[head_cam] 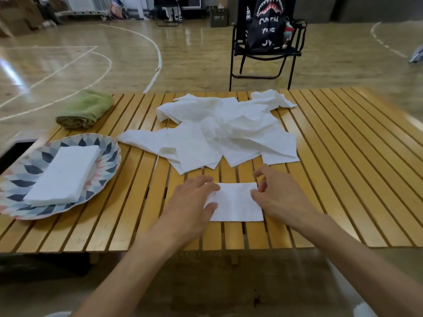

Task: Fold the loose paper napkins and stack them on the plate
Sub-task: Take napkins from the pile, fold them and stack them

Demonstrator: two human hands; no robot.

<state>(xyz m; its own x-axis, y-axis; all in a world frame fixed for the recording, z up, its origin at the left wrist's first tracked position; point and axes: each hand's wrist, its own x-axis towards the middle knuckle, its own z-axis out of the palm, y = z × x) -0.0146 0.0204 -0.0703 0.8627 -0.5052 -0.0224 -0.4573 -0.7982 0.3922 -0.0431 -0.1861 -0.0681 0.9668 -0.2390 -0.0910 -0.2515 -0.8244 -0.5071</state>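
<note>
A folded white napkin [237, 202] lies flat on the slatted wooden table [343, 168] near its front edge. My left hand [192, 200] rests on the napkin's left edge, fingers spread over it. My right hand [277, 193] is at the right edge, thumb and fingers pinching the paper there. Behind them lies a heap of loose, crumpled white napkins [224, 129]. At the left stands a patterned plate [20, 179] with a neat stack of folded napkins [64, 175] on it.
A rolled green cloth [85, 109] lies at the table's back left corner. Beyond the table stands a black folding chair [265, 51] holding a black bag. The floor is a wooden gym court with white lines.
</note>
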